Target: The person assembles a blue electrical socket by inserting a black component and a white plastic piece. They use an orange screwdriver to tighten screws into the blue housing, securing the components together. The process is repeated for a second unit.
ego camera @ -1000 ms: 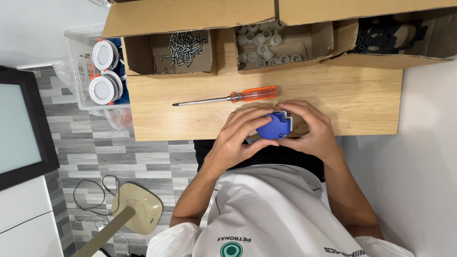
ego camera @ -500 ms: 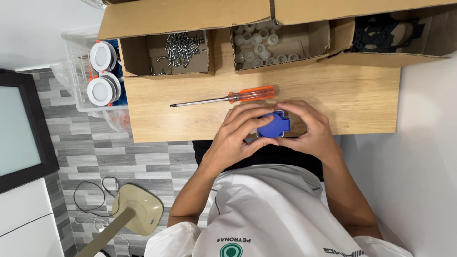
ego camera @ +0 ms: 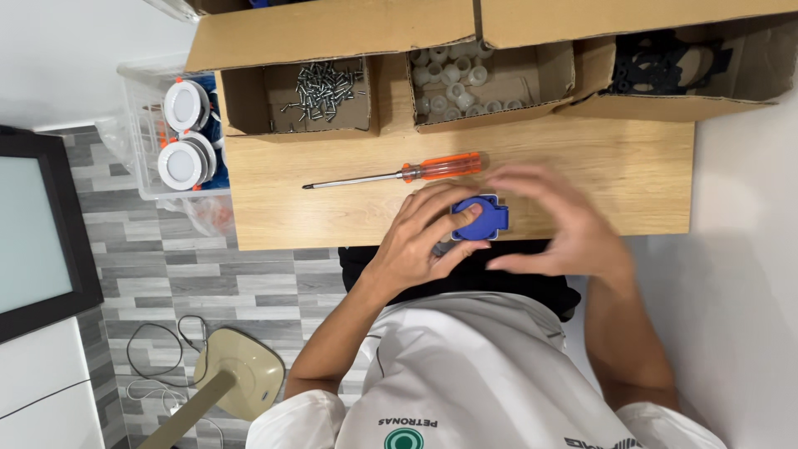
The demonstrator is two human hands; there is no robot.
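Hands first: your left hand [ego camera: 416, 237] is clamped on the blue socket cover [ego camera: 480, 219], thumb pressed on its face and fingers curled under it, right at the near edge of the wooden table [ego camera: 332, 208], roughly mid-length. Your right hand [ego camera: 559, 226] sits just beside the cover with fingers spread apart and a bit blurred, so you can't really tell whether it's touching the blue part.

Space-wise, the orange-handled screwdriver [ego camera: 399, 173] lies just beyond your left hand, parallel to the near edge, tip pointing toward the table's left side. Bare wood runs from its tip out to the near-left corner, and there's another free patch past your right hand toward the right edge.

The far edge is crowded: a cardboard box of screws [ego camera: 320, 91] on the left, a box of white plastic caps [ego camera: 465, 79] in the middle, and a box of black parts [ego camera: 665, 62] at the far-right corner. A clear bin with round white fixtures [ego camera: 183, 133] sits off the left edge.
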